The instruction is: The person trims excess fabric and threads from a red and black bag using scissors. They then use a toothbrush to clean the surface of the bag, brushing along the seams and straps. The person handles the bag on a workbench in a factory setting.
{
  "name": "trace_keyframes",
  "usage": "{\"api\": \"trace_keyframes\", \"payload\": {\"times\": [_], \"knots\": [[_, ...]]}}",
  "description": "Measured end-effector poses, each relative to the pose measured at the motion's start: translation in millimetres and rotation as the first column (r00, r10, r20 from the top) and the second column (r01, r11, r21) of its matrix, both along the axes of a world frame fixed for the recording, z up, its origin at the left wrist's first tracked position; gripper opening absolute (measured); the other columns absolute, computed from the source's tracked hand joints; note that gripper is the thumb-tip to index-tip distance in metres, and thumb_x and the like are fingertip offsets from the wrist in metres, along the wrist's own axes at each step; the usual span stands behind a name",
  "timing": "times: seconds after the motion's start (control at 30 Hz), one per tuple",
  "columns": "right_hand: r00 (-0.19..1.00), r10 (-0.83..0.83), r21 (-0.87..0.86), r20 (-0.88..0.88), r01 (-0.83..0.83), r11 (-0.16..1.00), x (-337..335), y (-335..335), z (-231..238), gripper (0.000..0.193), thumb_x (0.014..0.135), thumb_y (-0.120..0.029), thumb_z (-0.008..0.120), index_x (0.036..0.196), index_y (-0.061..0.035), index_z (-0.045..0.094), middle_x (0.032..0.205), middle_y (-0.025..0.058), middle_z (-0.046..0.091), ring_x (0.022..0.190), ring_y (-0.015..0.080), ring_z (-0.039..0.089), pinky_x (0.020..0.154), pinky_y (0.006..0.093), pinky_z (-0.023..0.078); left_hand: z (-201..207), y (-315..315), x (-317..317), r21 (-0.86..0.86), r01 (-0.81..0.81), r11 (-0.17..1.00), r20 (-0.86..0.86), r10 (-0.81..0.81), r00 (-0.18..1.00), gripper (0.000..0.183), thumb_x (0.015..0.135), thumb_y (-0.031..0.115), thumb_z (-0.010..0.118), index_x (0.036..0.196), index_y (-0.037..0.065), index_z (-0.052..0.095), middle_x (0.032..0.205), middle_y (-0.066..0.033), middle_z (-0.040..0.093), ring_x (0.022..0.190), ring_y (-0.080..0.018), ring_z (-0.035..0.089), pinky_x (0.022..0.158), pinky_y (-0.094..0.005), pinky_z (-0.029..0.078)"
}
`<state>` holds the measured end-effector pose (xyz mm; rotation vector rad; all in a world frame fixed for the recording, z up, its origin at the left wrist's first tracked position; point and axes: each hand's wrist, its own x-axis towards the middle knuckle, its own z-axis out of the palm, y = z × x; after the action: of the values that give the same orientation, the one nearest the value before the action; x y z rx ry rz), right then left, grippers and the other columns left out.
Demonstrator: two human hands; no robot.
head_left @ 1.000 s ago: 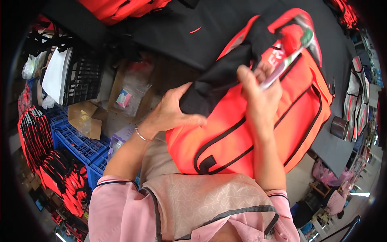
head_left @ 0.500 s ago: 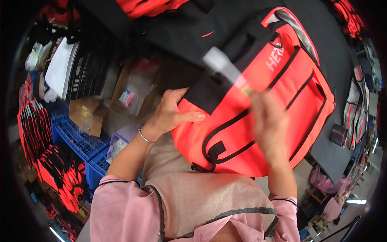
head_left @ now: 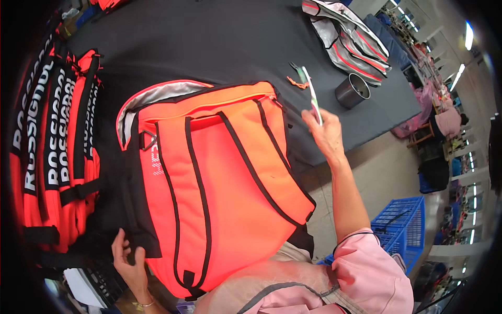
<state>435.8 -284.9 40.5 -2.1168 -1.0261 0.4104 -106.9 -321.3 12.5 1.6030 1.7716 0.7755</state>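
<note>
A bright orange-red backpack (head_left: pixel 235 209) with black trim and padded shoulder straps lies before me, straps up, partly on the table and against my lap. Its silver-lined flap (head_left: pixel 128 118) stands out at the far left corner. My left hand (head_left: pixel 130 267) is at the backpack's lower left, fingers apart beside the black side panel (head_left: pixel 137 220); whether it touches the fabric is hard to tell. To the right, over the table edge, my right hand (head_left: pixel 329 133) is closed around a slim white toothbrush (head_left: pixel 312 94) with green and pink marks, its head pointing away and clear of the backpack.
A black cup (head_left: pixel 352 91) stands on the dark-covered table (head_left: pixel 219 47), with a small orange piece (head_left: pixel 298 82) nearby. Grey silver-lined bags (head_left: pixel 348 42) lie at the far right. Red and black bags (head_left: pixel 63 141) are stacked on the left. Blue crates (head_left: pixel 400 227) stand on the floor at right.
My view has turned to the right. My right hand, earlier blurred over the backpack with the toothbrush, is now off to its right. My left hand has loosened from the backpack's corner.
</note>
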Motion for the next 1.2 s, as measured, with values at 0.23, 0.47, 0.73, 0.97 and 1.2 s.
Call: {"api": "trace_keyframes", "payload": {"times": [0.23,0.47,0.73,0.97,1.2], "knots": [[0.966,0.112,-0.032,-0.232,-0.122,0.992,-59.7,-33.9,-52.3,0.056,0.083,-0.050,0.076,0.090,0.0050,0.067,0.080,0.0150,0.071,0.074,0.0224,0.068,0.070,0.0389,0.051,-21.5,75.4,55.0,0.199,-0.024,0.980,-0.330,0.090,0.940,0.071,0.074,0.015,0.084,0.134,-0.007,0.053,0.131,-0.0179,0.060,0.114,-0.0250,0.060,0.100,-0.0357,0.046],[0.898,0.085,0.295,-0.432,0.051,0.954,-74.0,-74.3,-12.3,0.036,0.080,-0.022,0.084,0.092,0.0046,0.063,0.079,-0.0026,0.059,0.070,0.0097,0.051,0.064,0.0295,0.046,19.2,66.6,62.4,0.062,0.073,0.995,0.447,-0.093,0.890,0.034,0.079,0.005,0.079,0.109,-0.007,0.068,0.100,-0.0078,0.072,0.087,-0.0142,0.066,0.084,-0.0290,0.052],[0.939,0.257,0.827,-0.230,0.048,0.561,-39.4,-96.1,154.8,0.017,0.088,-0.012,0.077,0.097,0.0006,0.070,0.084,-0.0028,0.064,0.075,0.0062,0.057,0.072,0.0221,0.047,144.4,69.6,102.2,0.715,-0.223,0.663,0.360,-0.074,0.930,0.047,0.088,0.023,0.079,0.118,-0.010,0.064,0.108,-0.0086,0.069,0.092,-0.0155,0.064,0.085,-0.0289,0.052],[0.988,0.155,0.912,0.005,-0.069,0.403,55.1,-29.2,223.2,0.027,0.090,-0.019,0.076,0.106,0.0016,0.070,0.089,0.0037,0.070,0.075,0.0097,0.061,0.073,0.0266,0.049,243.8,144.2,164.6,0.766,-0.108,0.634,0.382,-0.313,0.869,0.049,0.097,0.038,0.070,0.120,-0.005,0.066,0.108,-0.0042,0.068,0.087,-0.0105,0.063,0.078,-0.0258,0.051],[0.791,0.610,0.946,0.041,-0.228,0.232,86.4,-71.5,278.4,0.020,0.089,-0.020,0.077,0.092,-0.0013,0.070,0.086,0.0041,0.072,0.070,0.0108,0.068,0.061,0.0248,0.054,296.8,159.3,140.9,0.664,-0.138,0.735,0.600,-0.413,0.685,0.052,0.089,0.050,0.074,0.105,0.000,0.073,0.081,0.0027,0.066,0.063,-0.0063,0.056,0.057,-0.0251,0.045]]}}
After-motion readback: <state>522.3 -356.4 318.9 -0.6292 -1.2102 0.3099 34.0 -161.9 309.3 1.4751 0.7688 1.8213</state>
